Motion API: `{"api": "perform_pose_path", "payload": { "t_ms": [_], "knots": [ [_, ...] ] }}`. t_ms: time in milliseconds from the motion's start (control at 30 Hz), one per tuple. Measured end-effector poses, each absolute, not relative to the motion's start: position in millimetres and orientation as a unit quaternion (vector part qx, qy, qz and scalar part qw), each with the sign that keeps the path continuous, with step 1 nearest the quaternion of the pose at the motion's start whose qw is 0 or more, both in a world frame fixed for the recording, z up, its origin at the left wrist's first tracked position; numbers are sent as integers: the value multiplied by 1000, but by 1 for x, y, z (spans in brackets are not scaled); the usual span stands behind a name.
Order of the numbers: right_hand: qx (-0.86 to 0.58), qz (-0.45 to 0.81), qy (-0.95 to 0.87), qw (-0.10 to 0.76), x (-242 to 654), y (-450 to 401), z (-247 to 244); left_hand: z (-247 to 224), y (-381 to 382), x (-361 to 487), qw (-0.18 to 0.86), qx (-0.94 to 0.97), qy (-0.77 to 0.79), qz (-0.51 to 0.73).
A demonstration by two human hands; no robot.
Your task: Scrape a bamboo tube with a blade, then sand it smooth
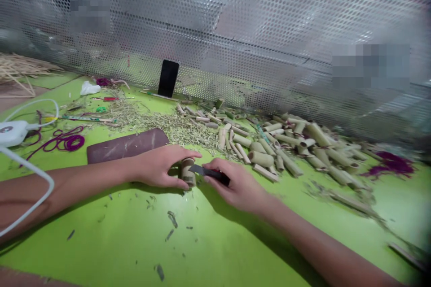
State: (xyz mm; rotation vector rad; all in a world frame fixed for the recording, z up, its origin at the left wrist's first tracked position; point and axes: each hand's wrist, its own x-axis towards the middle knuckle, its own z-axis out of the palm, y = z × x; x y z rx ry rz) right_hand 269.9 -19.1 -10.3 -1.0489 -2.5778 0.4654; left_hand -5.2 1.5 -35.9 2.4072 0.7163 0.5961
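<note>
Between the thumb and fingers of my left hand point(161, 166) stands a short bamboo tube point(187, 172), gripped at its top and bottom ends. My right hand point(237, 184) is closed around the black handle of a knife point(215, 175). The knife's blade points left and meets the side of the tube. Dark shavings point(172, 219) lie on the green table point(117, 242) in front of my hands. Just behind my left hand is a brown flat block point(128, 145).
Many cut bamboo pieces point(286, 148) are heaped at the right, beside a pile of shavings point(182, 130). A phone point(168, 78) leans against the perforated metal screen point(235, 45). Purple cord point(72, 141) and a white cable point(43, 172) lie at the left. Purple threads point(392, 164) sit far right.
</note>
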Motion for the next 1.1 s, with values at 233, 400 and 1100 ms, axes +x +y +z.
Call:
{"api": "perform_pose_path", "payload": {
  "t_ms": [233, 400, 1100],
  "knots": [
    [-330, 157, -919, 145, 261, -25, -11, -39, 8, -5, 268, 908, 220, 235],
    [-262, 164, -944, 118, 268, -23, -10, -39, 8, -9, 250, 921, 198, 224],
    [-339, 76, -928, 131, 262, -18, -12, -39, 9, 0, 246, 905, 228, 264]
  ]
}}
